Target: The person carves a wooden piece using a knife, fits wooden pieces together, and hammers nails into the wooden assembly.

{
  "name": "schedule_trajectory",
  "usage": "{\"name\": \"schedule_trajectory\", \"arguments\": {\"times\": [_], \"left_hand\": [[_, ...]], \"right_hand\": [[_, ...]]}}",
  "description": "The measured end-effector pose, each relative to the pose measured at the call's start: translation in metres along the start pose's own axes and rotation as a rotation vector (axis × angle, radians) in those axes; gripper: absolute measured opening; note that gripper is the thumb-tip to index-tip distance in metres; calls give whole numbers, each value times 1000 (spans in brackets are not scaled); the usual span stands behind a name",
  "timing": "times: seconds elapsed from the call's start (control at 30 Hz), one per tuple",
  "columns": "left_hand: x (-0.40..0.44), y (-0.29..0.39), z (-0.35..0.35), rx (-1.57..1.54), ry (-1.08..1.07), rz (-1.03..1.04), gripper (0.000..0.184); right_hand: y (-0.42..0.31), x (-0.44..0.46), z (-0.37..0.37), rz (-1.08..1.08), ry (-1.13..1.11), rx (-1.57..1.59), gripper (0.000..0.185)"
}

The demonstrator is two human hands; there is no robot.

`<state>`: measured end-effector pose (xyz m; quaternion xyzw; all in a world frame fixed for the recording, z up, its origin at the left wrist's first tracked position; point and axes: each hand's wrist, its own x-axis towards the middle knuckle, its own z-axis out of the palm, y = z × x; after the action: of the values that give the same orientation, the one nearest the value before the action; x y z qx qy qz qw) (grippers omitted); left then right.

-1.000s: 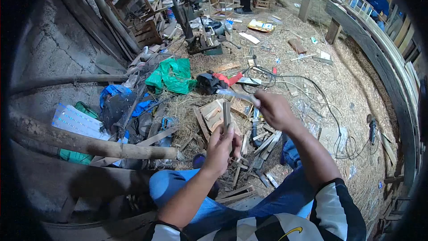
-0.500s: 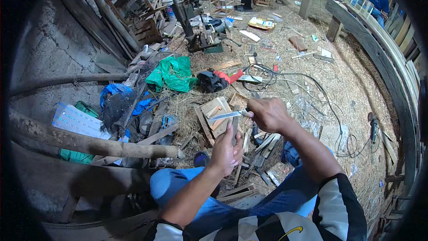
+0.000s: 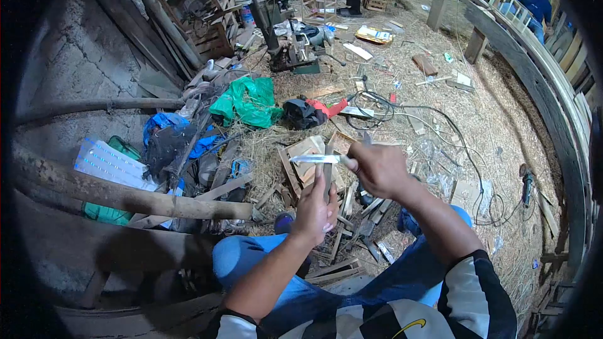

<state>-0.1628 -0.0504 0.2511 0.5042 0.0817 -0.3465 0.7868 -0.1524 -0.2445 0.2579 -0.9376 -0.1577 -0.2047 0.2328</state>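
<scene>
My right hand [image 3: 379,169] is closed around the handle of a knife [image 3: 308,159], its bright blade pointing left. Below it, my left hand [image 3: 312,209] grips a flat, narrow grey-brown bar [image 3: 328,179] that stands roughly upright. The blade crosses the bar near its upper end, close to my left fingertips; whether the two touch, I cannot tell. Beneath both hands lies a wooden box [image 3: 292,172] with pale wood pieces in it, partly hidden by the hands.
Wood scraps [image 3: 377,213] lie between my legs. A green plastic bag [image 3: 248,102], a black-and-red power tool [image 3: 308,112] and cables are ahead. A bamboo pole [image 3: 144,198] juts in from the left. An angle grinder [image 3: 526,185] lies at right. Two people sit farther back.
The knife has turned to lie more level, and its blade sits slightly lower across the bar. More of the bar shows above the blade. The view has shifted slightly.
</scene>
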Motion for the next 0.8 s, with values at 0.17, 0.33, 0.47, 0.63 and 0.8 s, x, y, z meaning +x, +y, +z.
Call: {"name": "schedule_trajectory", "arguments": {"times": [0.17,0.33,0.47,0.63,0.8], "left_hand": [[5,-8,6,117,88,51,54],[3,-13,6,63,56,-39,52],[3,-17,3,-3,26,-74,51],[3,-19,-1,-69,29,-167,50],[-30,-8,-18,-202,-161,-62,51]], "right_hand": [[2,-1,5,-15,-81,-67,23],[20,-5,11,-42,-128,-128,26],[31,-9,14,-55,-164,-160,28],[37,-14,21,-28,-210,-177,26],[162,-22,-8,647,-124,-297,24]]}}
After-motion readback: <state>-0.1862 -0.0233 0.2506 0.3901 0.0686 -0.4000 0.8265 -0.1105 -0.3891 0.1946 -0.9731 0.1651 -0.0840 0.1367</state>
